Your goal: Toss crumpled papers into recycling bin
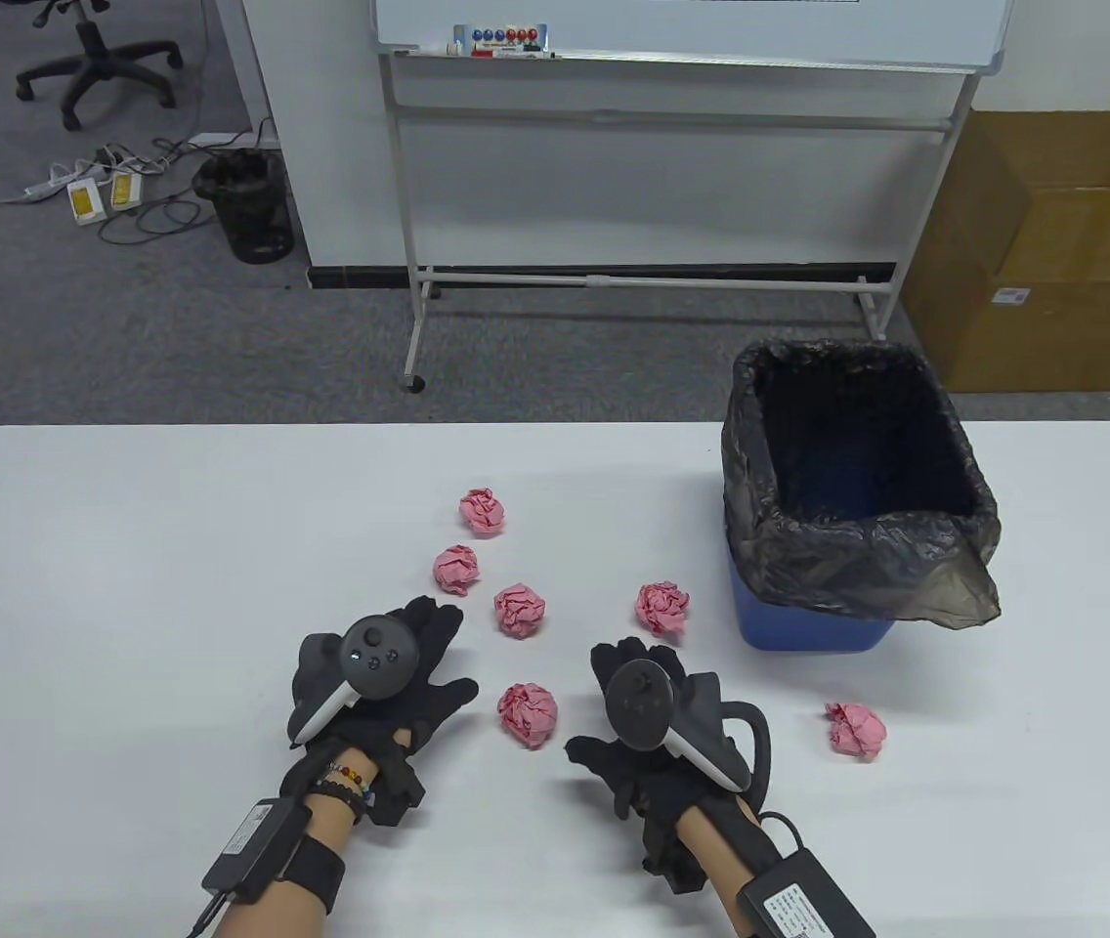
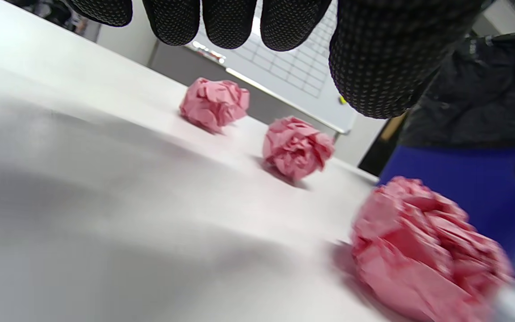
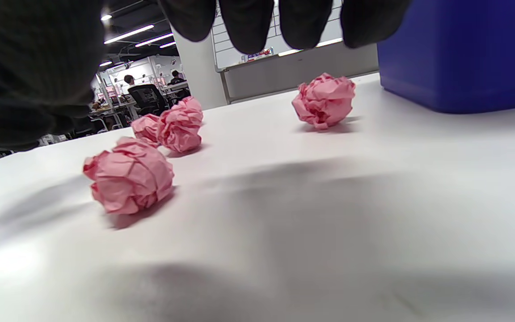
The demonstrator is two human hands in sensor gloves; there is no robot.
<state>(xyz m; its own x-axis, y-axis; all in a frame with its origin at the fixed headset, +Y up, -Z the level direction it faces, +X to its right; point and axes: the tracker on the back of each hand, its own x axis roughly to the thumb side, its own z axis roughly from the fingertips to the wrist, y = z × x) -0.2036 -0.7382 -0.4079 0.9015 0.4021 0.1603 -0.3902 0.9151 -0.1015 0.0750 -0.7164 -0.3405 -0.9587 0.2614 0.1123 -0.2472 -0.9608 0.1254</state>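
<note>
Nearest the bottom edge of the table view, the left hand and the right hand hover low over the white table, palms down, each with a tracker on its back that hides much of the glove. Both hands have their fingers spread loosely and hold nothing; the wrist views show only the fingertips hanging in from the top edge, clear of any paper.

Six pink paper balls lie on the table. One ball sits between the two hands. Another lies apart to the right, near the bin's foot. Just beyond the left fingers is a third, and just beyond the right fingers a fourth. Farther off lie a fifth and a sixth.

The blue bin stands on the table's right side, lined with a black bag that covers most of its walls; its inside is dark, and what it holds cannot be made out. In the right wrist view the bin is cut off by the frame's edge.
</note>
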